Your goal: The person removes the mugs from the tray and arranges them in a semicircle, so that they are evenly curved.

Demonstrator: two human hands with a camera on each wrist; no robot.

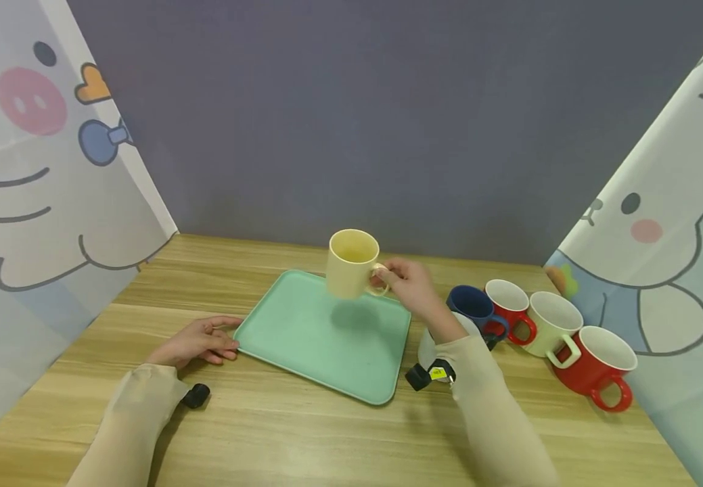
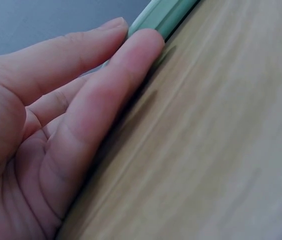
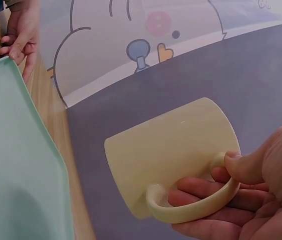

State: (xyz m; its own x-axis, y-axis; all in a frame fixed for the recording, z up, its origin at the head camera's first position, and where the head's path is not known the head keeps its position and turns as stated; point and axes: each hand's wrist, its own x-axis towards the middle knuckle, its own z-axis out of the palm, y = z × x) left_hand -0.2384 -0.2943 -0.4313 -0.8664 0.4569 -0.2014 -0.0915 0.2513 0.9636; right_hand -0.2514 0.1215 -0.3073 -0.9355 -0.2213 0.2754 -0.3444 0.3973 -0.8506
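A pale yellow mug [image 1: 346, 270] hangs upright above the mint green tray [image 1: 321, 338], its shadow falling on the tray. My right hand [image 1: 409, 284] grips it by the handle, with fingers through the loop and the thumb on top, as the right wrist view shows. The mug [image 3: 173, 150] shows no contents in the head view. At the tray's left corner, my left hand [image 1: 199, 340] pinches the rim between thumb and finger. In the left wrist view the fingertips [image 2: 148, 40] meet the tray rim [image 2: 163, 17] close over the wood.
To the right stand a dark blue mug [image 1: 469, 303], a small red mug [image 1: 509, 308], a pale green mug [image 1: 549, 321] and a large red mug [image 1: 595, 362]. A white mug [image 1: 427, 352] is partly hidden under my right forearm. A grey panel [image 1: 351, 122] rises behind the table.
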